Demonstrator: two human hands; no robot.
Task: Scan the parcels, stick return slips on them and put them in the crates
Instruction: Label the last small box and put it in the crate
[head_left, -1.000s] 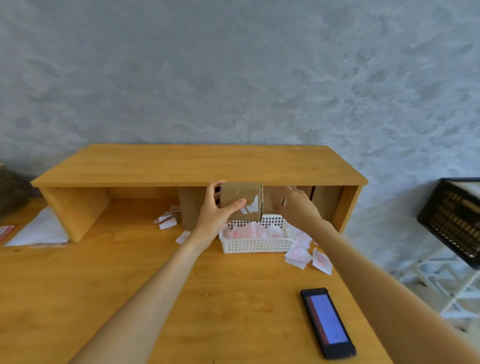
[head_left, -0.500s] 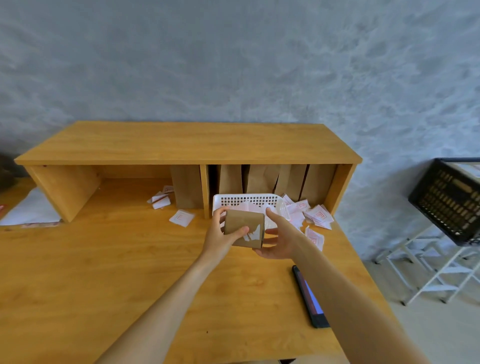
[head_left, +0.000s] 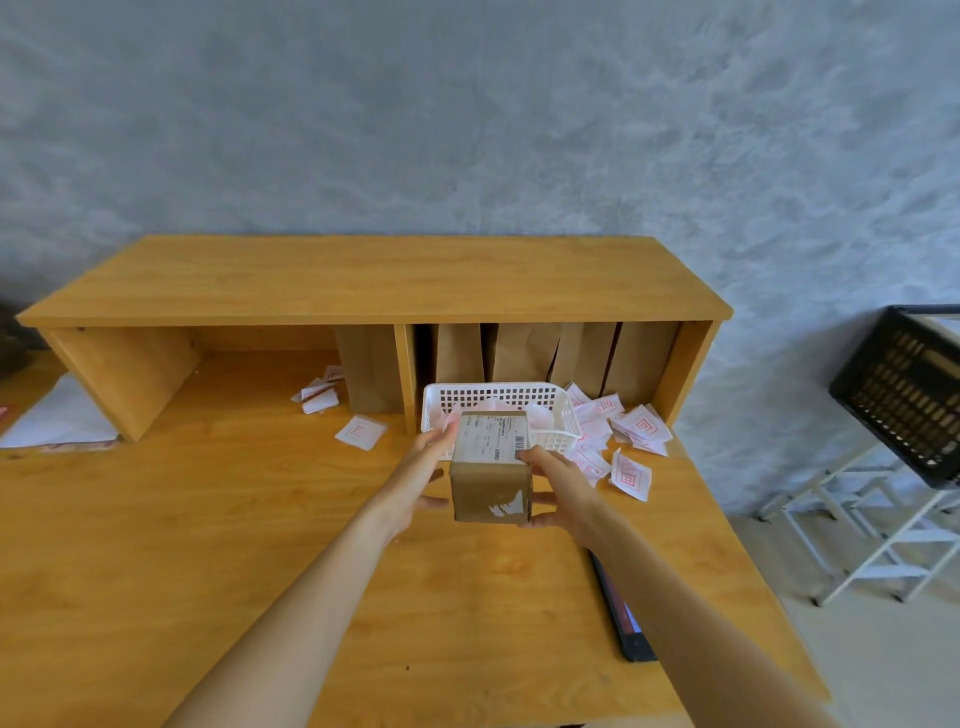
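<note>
I grip one cardboard parcel (head_left: 491, 470) between my left hand (head_left: 422, 475) and right hand (head_left: 558, 488), just before one white basket (head_left: 563, 415); behind it stand five brown bags (head_left: 460, 353).

One small cardboard parcel (head_left: 491, 475), one white basket (head_left: 563, 415), one phone (head_left: 623, 618), one black crate (head_left: 904, 395) far right. About six brown paper bags (head_left: 460, 353) under the shelf; loose return slips (head_left: 631, 475) too many to count, roughly a dozen.
</note>
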